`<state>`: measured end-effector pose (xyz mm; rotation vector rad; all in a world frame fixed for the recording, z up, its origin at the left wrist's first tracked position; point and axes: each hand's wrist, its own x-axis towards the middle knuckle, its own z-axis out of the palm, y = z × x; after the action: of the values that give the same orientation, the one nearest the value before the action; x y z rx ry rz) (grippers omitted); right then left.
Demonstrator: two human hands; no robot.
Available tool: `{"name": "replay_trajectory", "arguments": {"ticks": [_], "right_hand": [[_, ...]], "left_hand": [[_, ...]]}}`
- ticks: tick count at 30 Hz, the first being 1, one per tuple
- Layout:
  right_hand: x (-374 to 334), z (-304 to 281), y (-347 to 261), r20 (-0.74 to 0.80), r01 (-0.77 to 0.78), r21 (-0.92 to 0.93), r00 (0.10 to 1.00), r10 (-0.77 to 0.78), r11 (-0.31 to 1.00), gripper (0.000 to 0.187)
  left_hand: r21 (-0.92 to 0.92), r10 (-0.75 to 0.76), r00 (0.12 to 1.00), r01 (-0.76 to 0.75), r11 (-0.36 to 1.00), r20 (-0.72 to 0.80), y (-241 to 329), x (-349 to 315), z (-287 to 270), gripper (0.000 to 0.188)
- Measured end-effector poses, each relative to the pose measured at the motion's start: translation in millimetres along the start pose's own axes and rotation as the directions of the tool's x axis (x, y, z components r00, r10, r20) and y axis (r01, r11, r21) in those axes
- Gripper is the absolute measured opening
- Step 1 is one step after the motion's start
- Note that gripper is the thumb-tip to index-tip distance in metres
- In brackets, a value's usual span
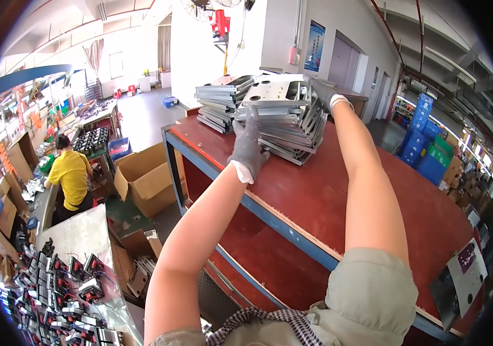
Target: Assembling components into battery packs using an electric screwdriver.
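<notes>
A stack of silver sheet-metal panels (284, 118) with bent edges and punched holes lies on a red-topped workbench (339, 190). My left hand (247, 141), in a grey glove, grips the near left edge of the upper panels, its fingers pointing up along their side. At the far right corner, my right hand (322, 92), also gloved, holds the edge of the upper panels; its fingertips are partly hidden there. Just left of this stack, touching or close to it, is a second pile of similar panels (216, 106).
An open cardboard box (145, 176) stands left of the bench. A person in a yellow shirt (70, 176) works at a bench further left. Several black-and-red electrical parts (56, 282) cover a table at lower left. Blue crates (416, 138) are stacked at right.
</notes>
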<state>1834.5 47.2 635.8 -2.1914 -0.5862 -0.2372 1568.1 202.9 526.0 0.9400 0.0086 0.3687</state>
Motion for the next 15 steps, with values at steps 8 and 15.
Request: {"name": "replay_trajectory", "arguments": {"ticks": [8, 15], "right_hand": [[-112.6, -39.9, -23.9, 0.149, -0.038, 0.139, 0.989, 0.017, 0.99, 0.063], [-154.0, -121.0, -19.0, 0.425, -0.364, 0.221, 0.871, 0.247, 0.905, 0.117]], "left_hand": [[0.085, -0.03, 0.999, 0.031, 0.996, -0.011, 8.8, -4.6, 21.1, 0.129], [0.214, -0.192, 0.958, 0.147, 0.966, 0.211, 23.1, 1.1, 6.5, 0.105]]}}
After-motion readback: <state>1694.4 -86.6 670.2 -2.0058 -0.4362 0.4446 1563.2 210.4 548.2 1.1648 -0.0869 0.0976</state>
